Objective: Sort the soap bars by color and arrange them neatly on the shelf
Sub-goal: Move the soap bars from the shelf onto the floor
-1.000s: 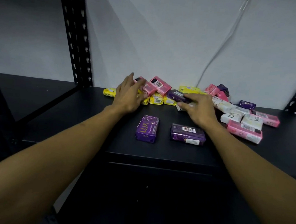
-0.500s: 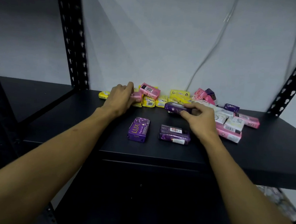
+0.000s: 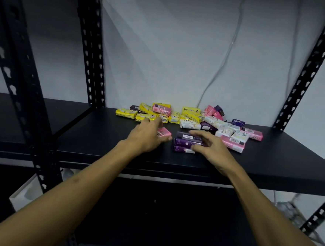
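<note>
A mixed heap of soap bars lies at the back of the black shelf (image 3: 99, 137): yellow bars (image 3: 125, 113) on the left, white bars (image 3: 189, 124) in the middle, pink bars (image 3: 252, 133) on the right, and a small purple one (image 3: 238, 122). In front of the heap stands a short stack of purple bars (image 3: 185, 142). My right hand (image 3: 212, 147) grips the top purple bar of that stack between finger and thumb. Just left of the stack, my left hand (image 3: 147, 138) holds a pink soap bar (image 3: 165, 132) low over the shelf. It hides whatever lies beneath it.
Black perforated uprights stand at the left (image 3: 91, 60) and right (image 3: 305, 75) of the bay. A neighbouring shelf (image 3: 33, 117) lies to the left. A grey cable (image 3: 221, 65) hangs down the white wall behind the heap. The shelf's front edge is near my forearms.
My right hand carried a purple bar from the heap down onto the purple bar in front. My left hand pulled a pink bar out of the heap toward the front.
</note>
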A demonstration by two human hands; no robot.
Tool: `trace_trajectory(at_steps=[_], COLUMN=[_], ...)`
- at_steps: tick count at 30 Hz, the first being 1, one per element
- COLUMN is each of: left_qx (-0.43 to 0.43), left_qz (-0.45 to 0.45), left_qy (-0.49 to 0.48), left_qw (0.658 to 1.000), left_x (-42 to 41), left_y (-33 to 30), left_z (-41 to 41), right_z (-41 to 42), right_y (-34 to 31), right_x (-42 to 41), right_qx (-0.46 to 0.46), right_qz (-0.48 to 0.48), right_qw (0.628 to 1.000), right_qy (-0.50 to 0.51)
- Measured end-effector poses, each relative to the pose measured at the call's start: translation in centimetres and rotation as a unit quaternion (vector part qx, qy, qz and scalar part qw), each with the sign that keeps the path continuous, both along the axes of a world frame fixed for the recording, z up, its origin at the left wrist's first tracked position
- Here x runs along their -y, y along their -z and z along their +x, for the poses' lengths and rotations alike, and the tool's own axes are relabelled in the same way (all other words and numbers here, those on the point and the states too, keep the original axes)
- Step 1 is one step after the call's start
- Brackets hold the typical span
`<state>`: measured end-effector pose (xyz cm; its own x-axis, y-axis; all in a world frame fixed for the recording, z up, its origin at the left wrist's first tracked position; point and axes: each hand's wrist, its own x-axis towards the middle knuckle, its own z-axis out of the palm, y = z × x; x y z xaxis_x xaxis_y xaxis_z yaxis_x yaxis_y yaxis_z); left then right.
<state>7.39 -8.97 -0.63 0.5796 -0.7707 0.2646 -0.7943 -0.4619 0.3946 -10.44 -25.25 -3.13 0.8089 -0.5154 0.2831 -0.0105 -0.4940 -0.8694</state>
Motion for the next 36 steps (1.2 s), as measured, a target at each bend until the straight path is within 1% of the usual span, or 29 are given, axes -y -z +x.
trace_trajectory(at_steps=[3,5,9,11,14,16,21,23,26,28,30,32,34,36], left_qx=[-0.052,-0.043,-0.004,-0.008,-0.033,-0.054,-0.096,-0.091,-0.048,-0.054,-0.090,-0.136,-0.186,-0.241], left_qz=[0.051,0.095,0.185,0.201,0.169,0.143,0.071,0.045,-0.004,-0.063,-0.091,-0.051,0.030,0.087], left_qy=[-0.018,-0.020,-0.013,-0.012,-0.020,-0.015,-0.019,-0.034,-0.045,-0.038,-0.029,-0.032,-0.032,-0.025], left_qw=[0.997,0.994,0.983,0.979,0.985,0.988,0.993,0.994,0.998,0.996,0.991,0.989,0.982,0.966], left_x=[0.6,0.8,1.1,1.3,0.9,0.3,-2.0,-2.9,-5.3,-7.4,-9.6,-10.8,-11.4,-12.1], left_y=[-1.0,-1.8,-3.4,-3.6,-3.0,-2.4,-1.4,-1.0,0.0,2.6,6.7,11.3,16.2,20.9], left_z=[-0.2,-0.4,-0.6,-0.6,-0.8,-1.2,-3.1,-4.4,-8.1,-11.1,-14.4,-17.8,-20.9,-23.7], right_z=[0.7,1.0,1.3,1.3,1.1,0.8,-0.9,-2.2,-5.5,-8.7,-12.2,-15.9,-18.9,-21.7], right_y=[-0.8,-1.2,-2.4,-2.7,-2.1,-1.6,-1.7,-1.7,-1.0,1.1,5.1,9.9,14.8,19.5], right_x=[0.0,0.2,0.3,0.0,-0.7,-1.3,-3.3,-4.6,-7.3,-9.2,-11.2,-13.0,-14.2,-15.4], right_qx=[-0.089,-0.129,-0.185,-0.195,-0.166,-0.147,-0.146,-0.142,-0.117,-0.093,-0.084,-0.097,-0.150,-0.209], right_qz=[-0.103,-0.164,-0.198,-0.206,-0.195,-0.214,-0.221,-0.215,-0.221,-0.214,-0.188,-0.140,-0.093,-0.051], right_qw=[0.991,0.978,0.963,0.959,0.967,0.965,0.963,0.965,0.966,0.969,0.974,0.980,0.979,0.971], right_qy=[-0.006,0.000,-0.001,-0.005,0.007,0.024,0.043,0.053,0.073,0.082,0.090,0.100,0.105,0.105])
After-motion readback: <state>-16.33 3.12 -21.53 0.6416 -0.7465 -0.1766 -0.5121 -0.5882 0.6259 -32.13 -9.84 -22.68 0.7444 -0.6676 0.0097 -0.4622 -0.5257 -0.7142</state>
